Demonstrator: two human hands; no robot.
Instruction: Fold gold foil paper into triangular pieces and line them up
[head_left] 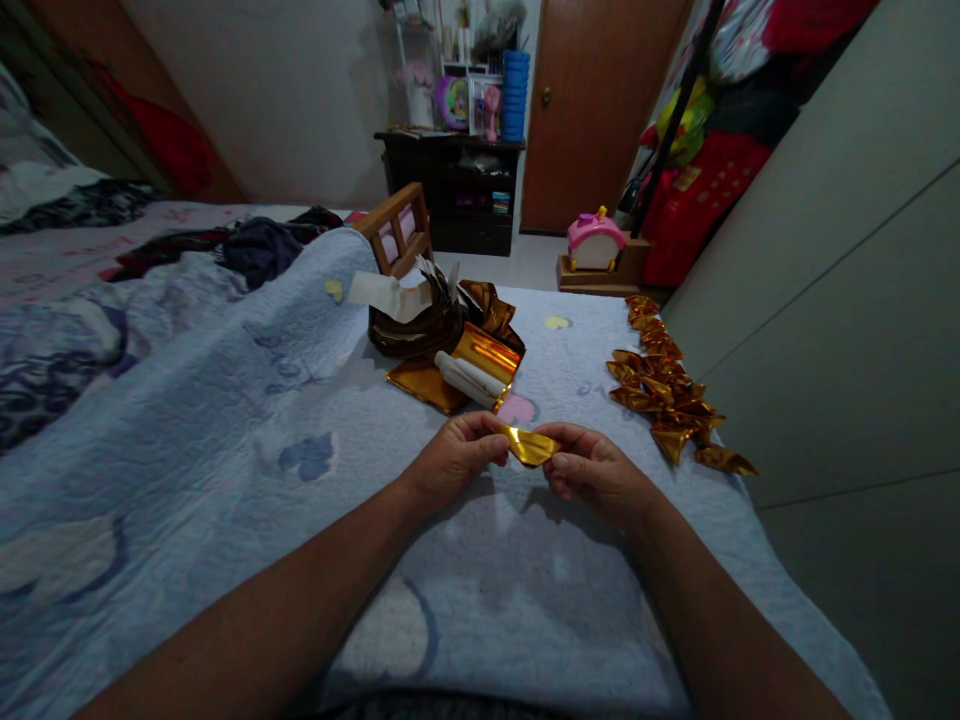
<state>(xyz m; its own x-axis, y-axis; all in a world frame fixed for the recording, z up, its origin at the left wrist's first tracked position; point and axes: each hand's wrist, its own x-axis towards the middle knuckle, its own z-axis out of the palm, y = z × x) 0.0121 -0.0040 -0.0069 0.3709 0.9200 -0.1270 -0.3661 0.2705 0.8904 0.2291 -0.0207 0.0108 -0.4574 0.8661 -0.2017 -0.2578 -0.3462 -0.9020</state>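
Observation:
Between my two hands is a small piece of folded gold foil paper (pixel 531 447), held just above the bed. My left hand (pixel 459 455) pinches its left end, and my right hand (pixel 596 468) pinches the right end. Just beyond lies a stack of gold foil sheets (pixel 420 330), some showing pale undersides. A rolled white-and-gold sheet (pixel 471 380) rests against the near side of that stack. Off to the right, several folded gold foil pieces (pixel 660 390) lie in a heap along the bed's edge.
A light blue patterned quilt (pixel 315 560) covers the bed beneath everything. Crumpled clothes (pixel 262 250) lie at the left. Past the bed's end stand a dark shelf (pixel 450 190) and a pink-and-white toy case (pixel 595 243). A pale cabinet (pixel 847 330) flanks the right side.

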